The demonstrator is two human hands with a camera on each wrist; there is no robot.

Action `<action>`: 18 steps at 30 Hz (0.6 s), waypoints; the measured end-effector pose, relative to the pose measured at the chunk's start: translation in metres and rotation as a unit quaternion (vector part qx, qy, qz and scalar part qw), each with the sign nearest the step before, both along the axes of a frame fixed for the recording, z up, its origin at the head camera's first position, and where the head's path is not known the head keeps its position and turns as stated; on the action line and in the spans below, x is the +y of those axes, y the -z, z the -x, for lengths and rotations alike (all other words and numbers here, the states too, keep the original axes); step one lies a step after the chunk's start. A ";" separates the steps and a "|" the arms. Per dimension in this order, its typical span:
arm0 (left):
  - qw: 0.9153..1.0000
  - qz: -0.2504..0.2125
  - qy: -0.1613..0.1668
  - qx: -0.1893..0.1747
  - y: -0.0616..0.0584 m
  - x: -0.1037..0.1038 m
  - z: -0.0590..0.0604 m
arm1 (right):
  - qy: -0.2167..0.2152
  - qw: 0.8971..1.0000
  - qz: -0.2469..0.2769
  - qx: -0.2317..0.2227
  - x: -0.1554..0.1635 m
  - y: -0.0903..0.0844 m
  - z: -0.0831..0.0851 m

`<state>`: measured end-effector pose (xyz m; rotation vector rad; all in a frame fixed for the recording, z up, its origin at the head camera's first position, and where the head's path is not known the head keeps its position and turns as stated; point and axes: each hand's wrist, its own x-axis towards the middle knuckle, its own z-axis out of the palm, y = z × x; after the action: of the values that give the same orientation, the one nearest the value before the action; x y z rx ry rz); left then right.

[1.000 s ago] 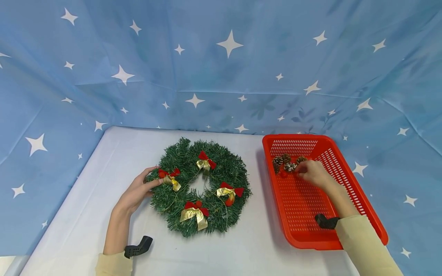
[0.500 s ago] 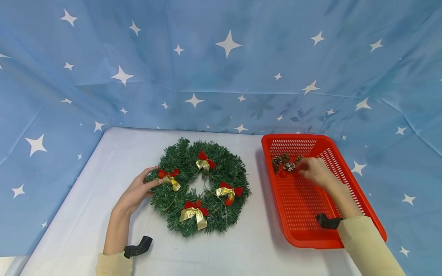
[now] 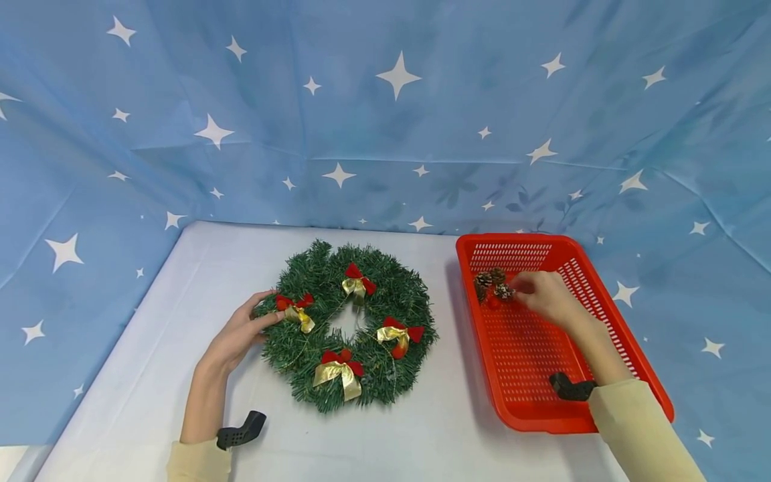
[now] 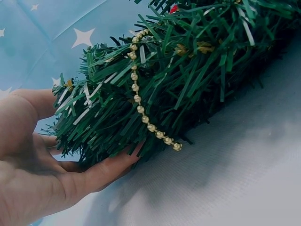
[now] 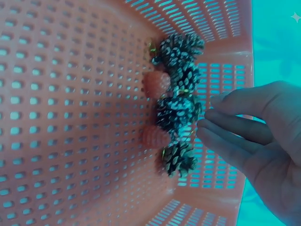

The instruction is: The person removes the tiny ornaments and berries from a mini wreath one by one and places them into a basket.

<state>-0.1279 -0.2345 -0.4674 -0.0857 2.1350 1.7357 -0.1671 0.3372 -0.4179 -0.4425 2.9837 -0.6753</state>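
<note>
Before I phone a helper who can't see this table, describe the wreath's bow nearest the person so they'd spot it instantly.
On the white table, left of the red basket, lies a green wreath. It shows four red and gold bows. The near bow, red ball at its top, lies closer to the person than the other three.

- Table [image 3: 385, 442]: beneath the wreath [image 3: 388, 294].
- Curtain [image 3: 361, 120]: behind the wreath and to either side.
- Four bows [image 3: 339, 375]: on the wreath, at its back, left, right and front.
- Bead string [image 4: 137, 99]: hanging on the wreath's side.
- Left hand [image 3: 241, 335]: at the wreath's left edge.
- Basket [image 3: 560, 425]: right of the wreath, apart.
- Pine cones [image 3: 484, 280], berries [image 5: 156, 136], right hand [image 3: 545, 298]: right of the wreath, in the basket.
</note>
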 end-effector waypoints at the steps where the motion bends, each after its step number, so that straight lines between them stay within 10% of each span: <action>1: 1.000 0.000 0.000 0.000 0.000 0.000 0.000 | -0.001 1.000 0.003 0.003 -0.001 -0.001 -0.001; 18: 1.000 -0.006 -0.001 -0.001 0.002 -0.001 0.001 | -0.025 0.998 0.011 0.047 -0.030 -0.026 -0.009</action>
<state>-0.1292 -0.2357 -0.4692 -0.0864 2.1242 1.7497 -0.1583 0.3075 -0.3918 -0.5654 3.0436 -0.7029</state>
